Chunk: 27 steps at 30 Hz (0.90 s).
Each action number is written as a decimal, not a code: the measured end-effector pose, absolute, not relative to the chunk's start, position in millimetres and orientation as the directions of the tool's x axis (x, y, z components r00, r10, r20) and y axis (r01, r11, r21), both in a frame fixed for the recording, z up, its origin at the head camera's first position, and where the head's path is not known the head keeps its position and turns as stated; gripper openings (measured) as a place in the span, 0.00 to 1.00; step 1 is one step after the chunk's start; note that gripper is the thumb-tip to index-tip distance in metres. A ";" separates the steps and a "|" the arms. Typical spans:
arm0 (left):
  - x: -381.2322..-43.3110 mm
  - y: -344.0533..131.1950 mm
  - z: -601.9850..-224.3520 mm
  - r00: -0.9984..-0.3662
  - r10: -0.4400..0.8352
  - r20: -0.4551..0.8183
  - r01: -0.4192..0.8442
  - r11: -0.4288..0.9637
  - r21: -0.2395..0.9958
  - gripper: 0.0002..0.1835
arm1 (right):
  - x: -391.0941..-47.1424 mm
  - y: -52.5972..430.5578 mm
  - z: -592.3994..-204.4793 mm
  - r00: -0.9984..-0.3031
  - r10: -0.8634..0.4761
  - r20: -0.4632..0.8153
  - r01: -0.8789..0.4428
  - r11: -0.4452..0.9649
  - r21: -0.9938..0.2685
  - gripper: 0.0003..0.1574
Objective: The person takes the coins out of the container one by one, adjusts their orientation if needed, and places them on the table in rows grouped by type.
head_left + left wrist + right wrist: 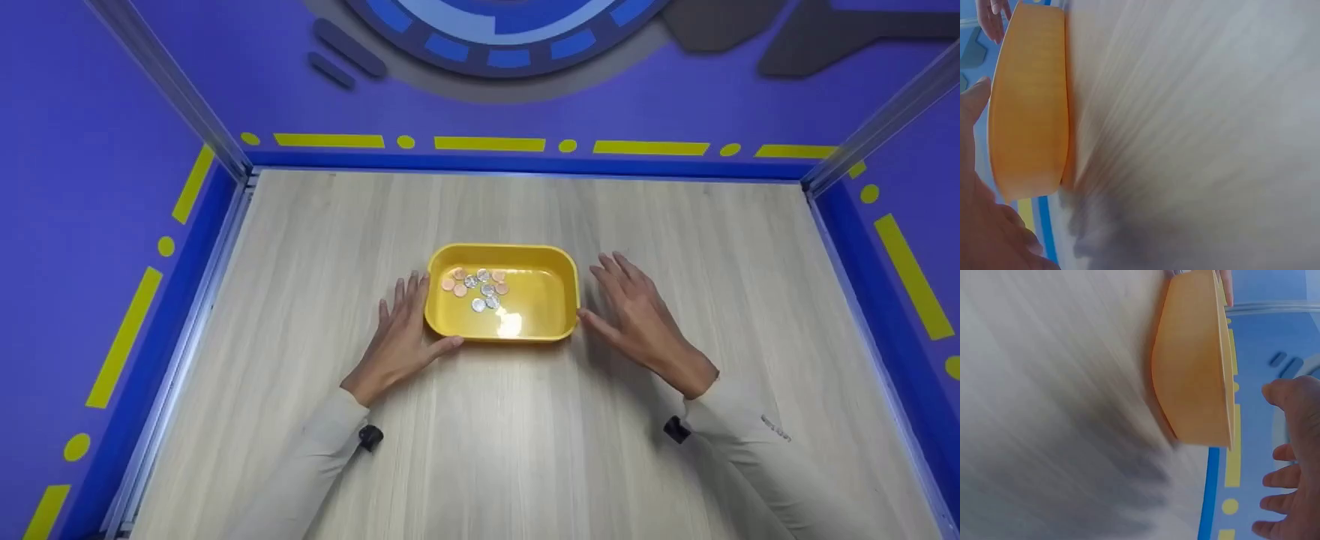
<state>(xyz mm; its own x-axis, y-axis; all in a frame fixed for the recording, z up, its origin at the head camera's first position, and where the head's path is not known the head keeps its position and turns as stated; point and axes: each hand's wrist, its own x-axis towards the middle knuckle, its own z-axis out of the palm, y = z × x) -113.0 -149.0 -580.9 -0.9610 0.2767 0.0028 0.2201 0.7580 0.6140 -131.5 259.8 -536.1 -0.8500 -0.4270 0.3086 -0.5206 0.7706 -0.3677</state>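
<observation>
A yellow rectangular tray (536,292) with rounded corners sits on the table. Copper coins (460,290) and silver coins (478,305), several of each, lie flat inside it, mostly towards its left and back. My left hand (401,341) is at the tray's left end, fingers extended along that side and thumb at the front left corner. Beyond the right end is my right hand (641,326), fingers straight and spread, the thumb tip right by the rim. From both wrist views the tray's outer wall (1033,101) shows side-on, with the coins hidden behind it.
The light wood-grain table (465,442) is bordered by metal rails (176,345). Blue-purple panels with yellow dashes (489,144) stand behind and at both sides. Dark clip-like pieces (370,437) are on both sleeves near the wrists.
</observation>
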 end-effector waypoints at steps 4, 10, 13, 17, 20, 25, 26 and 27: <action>-115.4 -142.5 -587.9 -0.962 0.272 -0.001 0.200 0.710 0.675 0.72 | -136.0 243.9 -537.1 -0.835 -0.456 0.308 -0.548 0.741 -0.389 0.43; -119.2 -132.2 -598.1 -0.962 0.272 -0.002 0.168 0.599 0.783 0.76 | -149.8 216.8 -543.6 -0.803 -0.521 0.290 -0.596 0.695 -0.402 0.38; -119.4 -128.6 -602.4 -0.972 0.236 0.000 0.131 0.540 0.831 0.79 | -156.3 203.8 -547.1 -0.791 -0.557 0.253 -0.609 0.681 -0.407 0.34; -120.2 -123.1 -605.9 -0.980 0.201 -0.008 0.094 0.491 0.866 0.81 | -164.7 189.4 -550.7 -0.790 -0.582 0.195 -0.603 0.675 -0.425 0.30; -120.3 -118.1 -607.5 -0.984 0.177 -0.029 0.063 0.493 0.867 0.80 | -171.2 182.3 -553.1 -0.803 -0.577 0.153 -0.572 0.672 -0.470 0.28; -118.8 -113.7 -610.1 -0.988 0.144 -0.052 0.025 0.486 0.874 0.78 | -184.5 172.4 -557.2 -0.826 -0.558 0.079 -0.501 0.662 -0.557 0.27; -118.7 -113.2 -610.5 -0.988 0.142 -0.051 0.024 0.481 0.876 0.78 | -187.2 170.8 -558.1 -0.830 -0.554 0.067 -0.487 0.662 -0.570 0.27; -118.4 -112.5 -610.6 -0.989 0.143 -0.048 0.026 0.476 0.879 0.78 | -189.5 169.7 -559.1 -0.833 -0.550 0.060 -0.479 0.662 -0.576 0.27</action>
